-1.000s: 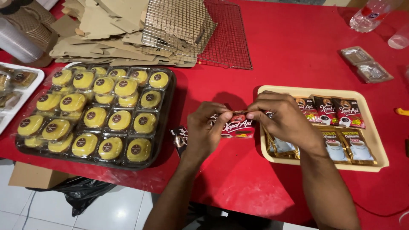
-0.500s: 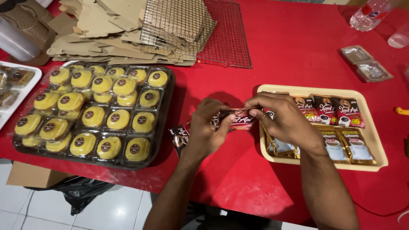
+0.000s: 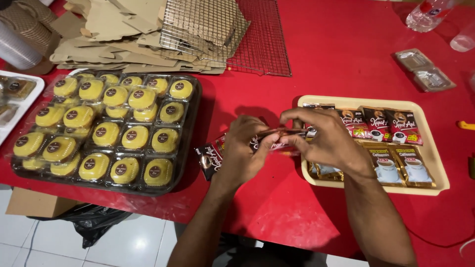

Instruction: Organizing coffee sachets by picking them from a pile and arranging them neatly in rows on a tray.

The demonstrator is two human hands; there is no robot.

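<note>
— Both hands, what do they hold?
— Your left hand [image 3: 242, 148] and right hand [image 3: 324, 138] pinch one strip of coffee sachets [image 3: 232, 148], fingers closed, at 9 o'clock from the yellow tray [image 3: 371, 185].

Table layout, head view.
Cake tray [image 3: 190, 123] left; sachet tray [image 3: 435, 163] right; wire rack [image 3: 267, 44] on cardboard stack [image 3: 99, 39] behind.

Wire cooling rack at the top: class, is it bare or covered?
Partly covered: flattened cardboard pieces lie under and over the wire rack's left part; its right is bare.
</note>
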